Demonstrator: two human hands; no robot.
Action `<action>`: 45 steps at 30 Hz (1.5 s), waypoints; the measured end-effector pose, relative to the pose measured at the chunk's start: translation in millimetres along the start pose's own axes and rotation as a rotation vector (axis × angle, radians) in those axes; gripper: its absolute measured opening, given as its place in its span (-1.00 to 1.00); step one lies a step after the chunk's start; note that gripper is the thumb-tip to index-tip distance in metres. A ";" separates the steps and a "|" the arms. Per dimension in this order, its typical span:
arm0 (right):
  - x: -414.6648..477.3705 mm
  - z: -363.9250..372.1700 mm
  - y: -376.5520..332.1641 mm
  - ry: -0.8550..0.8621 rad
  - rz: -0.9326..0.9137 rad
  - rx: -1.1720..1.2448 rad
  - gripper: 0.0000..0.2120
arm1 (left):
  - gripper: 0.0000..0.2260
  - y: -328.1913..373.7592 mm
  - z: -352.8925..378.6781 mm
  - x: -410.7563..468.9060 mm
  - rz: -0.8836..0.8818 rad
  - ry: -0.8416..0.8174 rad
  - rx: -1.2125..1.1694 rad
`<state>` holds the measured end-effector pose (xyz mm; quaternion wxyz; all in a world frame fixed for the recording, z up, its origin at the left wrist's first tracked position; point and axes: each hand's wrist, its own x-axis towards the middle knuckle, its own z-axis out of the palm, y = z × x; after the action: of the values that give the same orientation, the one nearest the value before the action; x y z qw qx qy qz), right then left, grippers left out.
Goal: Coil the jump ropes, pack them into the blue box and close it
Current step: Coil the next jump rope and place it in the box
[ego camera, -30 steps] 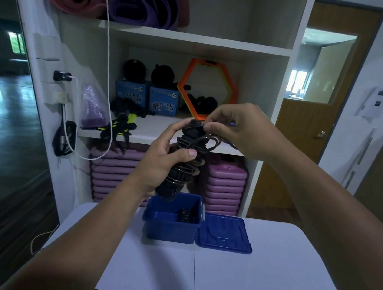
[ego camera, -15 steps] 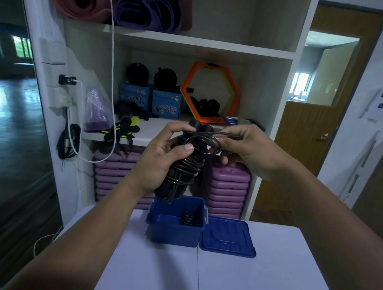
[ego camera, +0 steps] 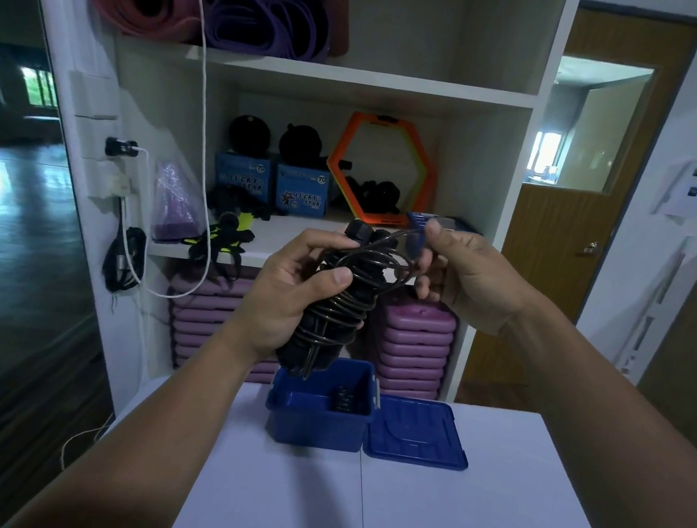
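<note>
Right hand [ego camera: 464,279] shifted right, pinching cord loop; left hand [ego camera: 288,300] clamped around jump rope [ego camera: 336,311] bundle.

I can read "LUCKY STAR" and a round "70" on each of two small blue cardboard boxes [ego camera: 239,178] [ego camera: 301,191] on the middle shelf, centre of frame. Nothing else is legible to me.

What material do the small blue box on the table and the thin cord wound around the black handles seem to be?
Small blue box: likely moulded plastic, uniform colour, soft sheen, ribbed lid. Thin cord: dark and glossy; it holds stiff round loops, so perhaps coated wire or PVC. I cannot tell which.
</note>
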<state>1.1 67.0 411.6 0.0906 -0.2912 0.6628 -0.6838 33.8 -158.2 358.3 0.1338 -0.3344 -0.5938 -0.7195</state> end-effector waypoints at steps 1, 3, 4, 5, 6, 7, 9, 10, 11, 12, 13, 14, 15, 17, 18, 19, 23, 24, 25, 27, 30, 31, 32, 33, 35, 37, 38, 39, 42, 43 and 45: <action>2.9 0.9 -0.3 0.023 -0.004 -0.032 -0.67 | -0.76 0.1 1.1 0.5 0.005 -0.003 -0.002; 7.7 3.5 -1.6 0.061 -0.015 -0.102 -0.68 | -0.77 -1.1 2.6 1.1 0.025 -0.036 -0.034; 9.3 5.6 -2.5 0.075 -0.023 -0.134 -0.68 | -0.78 -2.2 3.2 1.1 0.039 -0.056 -0.046; 10.7 7.6 -3.3 0.084 -0.034 -0.159 -0.68 | -0.79 -3.3 3.6 1.1 0.048 -0.070 -0.056; 12.0 9.6 -4.0 0.089 -0.043 -0.176 -0.67 | -0.79 -4.1 3.9 1.0 0.051 -0.074 -0.065; 13.2 11.5 -4.8 0.094 -0.050 -0.189 -0.66 | -0.78 -4.5 4.2 0.9 0.046 -0.068 -0.072; 16.1 15.2 -6.2 0.108 -0.051 -0.205 -0.63 | -0.76 -4.7 3.7 1.2 0.029 -0.050 -0.087; 17.7 17.4 -6.8 0.116 -0.047 -0.210 -0.60 | -0.76 -4.5 3.1 1.3 0.022 -0.043 -0.094; 19.2 18.9 -7.2 0.126 -0.043 -0.216 -0.55 | -0.76 -4.1 2.3 0.9 0.017 -0.041 -0.097; 20.5 20.4 -7.5 0.135 -0.038 -0.224 -0.50 | -0.77 -3.4 1.3 0.5 0.017 -0.046 -0.099; 21.7 21.3 -7.7 0.142 -0.028 -0.231 -0.46 | -0.78 -2.4 0.4 0.0 0.020 -0.055 -0.095; 22.5 21.9 -8.0 0.145 -0.012 -0.234 -0.47 | -0.79 -0.9 -0.4 -0.4 0.027 -0.065 -0.081; 22.9 22.7 -8.7 0.144 0.009 -0.235 -0.52 | -0.81 0.5 -1.1 -0.6 0.038 -0.075 -0.054; 23.7 24.5 -9.9 0.132 0.071 -0.243 -0.65 | -0.85 2.5 -2.6 -1.6 0.073 -0.101 0.004; 24.2 25.5 -10.1 0.120 0.105 -0.238 -0.68 | -0.86 2.7 -3.9 -2.4 0.091 -0.114 0.032; 24.7 26.4 -9.6 0.105 0.141 -0.223 -0.70 | -0.85 2.9 -5.4 -3.2 0.106 -0.126 0.057; 24.4 32.2 1.6 0.073 0.281 -0.143 -0.72 | -0.78 7.7 -10.9 -5.4 0.157 -0.106 0.156; 24.0 35.2 6.3 0.070 0.306 -0.118 -0.72 | -0.78 9.5 -12.4 -5.1 0.173 -0.092 0.175; 23.8 38.5 11.8 0.069 0.322 -0.074 -0.72 | -0.77 10.8 -14.3 -4.4 0.186 -0.078 0.188; 23.5 43.9 21.8 0.077 0.337 0.021 -0.70 | -0.77 12.3 -17.9 -3.4 0.201 -0.049 0.221; 27.1 51.6 28.5 0.092 0.373 0.034 -0.64 | -0.70 11.7 -23.5 -5.1 0.227 0.021 0.294; 28.3 54.1 31.4 0.106 0.389 0.036 -0.63 | -0.64 11.3 -24.6 -5.4 0.228 0.046 0.303; 29.6 57.5 34.6 0.125 0.403 0.039 -0.62 | -0.59 10.3 -25.3 -6.3 0.212 0.075 0.298; 31.5 61.4 38.4 0.151 0.413 0.026 -0.63 | -0.60 8.0 -26.4 -6.6 0.181 0.105 0.278; 37.1 72.0 47.5 0.231 0.390 -0.057 -0.67 | -0.68 1.5 -30.0 -5.8 0.094 0.180 0.214; 43.9 82.9 57.7 0.348 0.271 -0.096 -0.78 | -0.68 -6.3 -37.2 -6.2 -0.017 0.227 0.118; 47.4 87.5 62.0 0.405 0.181 -0.079 -0.84 | -0.63 -8.4 -41.1 -6.3 -0.069 0.239 0.078; 49.9 91.9 65.7 0.450 0.093 -0.069 -0.87 | -0.58 -10.8 -46.0 -6.2 -0.114 0.251 0.051; 54.2 100.7 78.9 0.497 -0.001 -0.109 -0.78 | -0.57 -15.7 -58.6 -8.4 -0.195 0.312 0.029; 55.7 103.5 83.5 0.493 0.012 -0.085 -0.73 | -0.62 -18.1 -62.2 -9.6 -0.218 0.345 0.028; 59.0 107.8 92.1 0.473 0.057 -0.018 -0.63 | -0.72 -25.9 -70.0 -13.3 -0.266 0.395 0.025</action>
<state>-15.2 -64.8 334.4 -0.0507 -0.1048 0.6795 -0.7244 5.8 -220.3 324.9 0.1554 -0.1043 -0.6040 -0.7747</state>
